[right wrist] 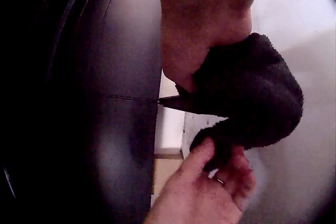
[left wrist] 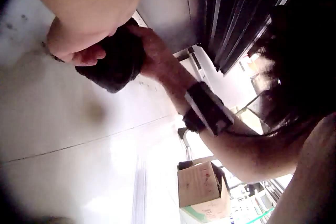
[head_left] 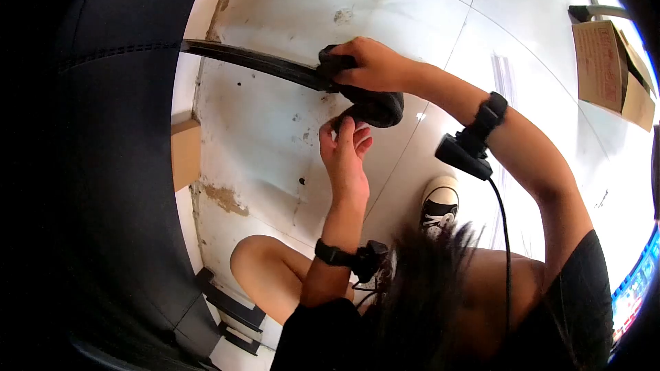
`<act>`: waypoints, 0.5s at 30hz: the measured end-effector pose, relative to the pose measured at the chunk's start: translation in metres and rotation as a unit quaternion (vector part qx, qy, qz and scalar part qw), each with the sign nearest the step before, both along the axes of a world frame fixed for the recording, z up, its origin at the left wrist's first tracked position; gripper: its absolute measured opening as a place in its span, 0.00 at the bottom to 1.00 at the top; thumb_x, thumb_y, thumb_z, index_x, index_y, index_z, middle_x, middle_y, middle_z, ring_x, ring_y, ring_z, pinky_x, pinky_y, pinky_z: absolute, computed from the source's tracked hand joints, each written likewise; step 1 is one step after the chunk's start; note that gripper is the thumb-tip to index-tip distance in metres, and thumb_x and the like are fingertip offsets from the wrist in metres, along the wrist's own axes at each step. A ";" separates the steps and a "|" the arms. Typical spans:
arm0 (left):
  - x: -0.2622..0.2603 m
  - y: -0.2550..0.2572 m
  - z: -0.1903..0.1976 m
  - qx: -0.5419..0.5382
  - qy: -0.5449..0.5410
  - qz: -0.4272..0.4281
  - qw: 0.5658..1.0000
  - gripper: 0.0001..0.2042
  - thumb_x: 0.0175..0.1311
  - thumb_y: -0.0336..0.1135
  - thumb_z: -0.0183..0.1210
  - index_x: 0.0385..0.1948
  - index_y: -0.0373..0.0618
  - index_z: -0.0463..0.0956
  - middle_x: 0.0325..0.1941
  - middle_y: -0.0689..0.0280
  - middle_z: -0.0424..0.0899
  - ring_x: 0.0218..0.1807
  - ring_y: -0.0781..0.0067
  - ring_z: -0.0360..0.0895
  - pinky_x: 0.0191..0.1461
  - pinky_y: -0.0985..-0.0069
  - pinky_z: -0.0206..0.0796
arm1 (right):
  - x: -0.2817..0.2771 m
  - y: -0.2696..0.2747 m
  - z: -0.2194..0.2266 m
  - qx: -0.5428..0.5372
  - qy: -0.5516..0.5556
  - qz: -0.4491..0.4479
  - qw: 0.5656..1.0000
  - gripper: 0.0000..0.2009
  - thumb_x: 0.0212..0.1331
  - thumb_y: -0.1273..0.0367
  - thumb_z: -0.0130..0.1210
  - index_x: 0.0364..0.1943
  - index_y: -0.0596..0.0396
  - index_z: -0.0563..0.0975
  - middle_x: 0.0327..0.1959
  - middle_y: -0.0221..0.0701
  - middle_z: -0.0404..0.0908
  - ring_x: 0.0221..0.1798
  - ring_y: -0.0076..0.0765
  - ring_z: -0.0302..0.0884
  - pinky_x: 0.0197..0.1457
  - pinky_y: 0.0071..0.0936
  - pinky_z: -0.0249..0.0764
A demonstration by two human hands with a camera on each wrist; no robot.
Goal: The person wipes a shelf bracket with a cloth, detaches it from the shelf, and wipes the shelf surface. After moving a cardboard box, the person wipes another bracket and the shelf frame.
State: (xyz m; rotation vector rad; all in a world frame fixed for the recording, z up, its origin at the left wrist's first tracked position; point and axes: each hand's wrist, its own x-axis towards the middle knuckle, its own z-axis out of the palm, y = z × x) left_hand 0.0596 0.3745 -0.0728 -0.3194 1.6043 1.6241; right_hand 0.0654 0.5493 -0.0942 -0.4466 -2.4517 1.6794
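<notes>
A dark, fuzzy cloth (head_left: pixel 381 108) is wrapped over the outer end of a narrow black bar (head_left: pixel 258 63) that sticks out from the black upholstered furniture. My right hand (head_left: pixel 377 65) grips the cloth around the bar, fingers curled into it. Below, my left hand (head_left: pixel 346 158) pinches the hanging end of the cloth between thumb and fingers. In the right wrist view the cloth (right wrist: pixel 257 92) bulges outward between both hands, and the left thumb (right wrist: pixel 200 153) lies against its lower edge. The bar's tip is hidden under the cloth.
Black stitched upholstery (head_left: pixel 130 165) fills the left side. A brown cardboard piece (head_left: pixel 185 154) stands by the wall. The tiled floor (head_left: pixel 405 0) has stains and scuffs. An open cardboard box (head_left: pixel 605 69) sits at the right. A sneaker (head_left: pixel 440 203) and bent knee (head_left: pixel 265 264) are close by.
</notes>
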 end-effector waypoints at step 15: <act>0.020 -0.012 0.020 0.014 0.020 -0.226 0.974 0.13 0.64 0.42 0.50 0.42 0.42 0.68 0.31 0.68 0.76 0.28 0.80 0.74 0.34 0.82 0.67 | -0.009 0.010 0.031 0.039 -0.161 0.077 0.983 0.17 0.39 0.67 0.52 0.36 0.62 0.77 0.31 0.48 0.78 0.39 0.46 0.76 0.45 0.36 0.70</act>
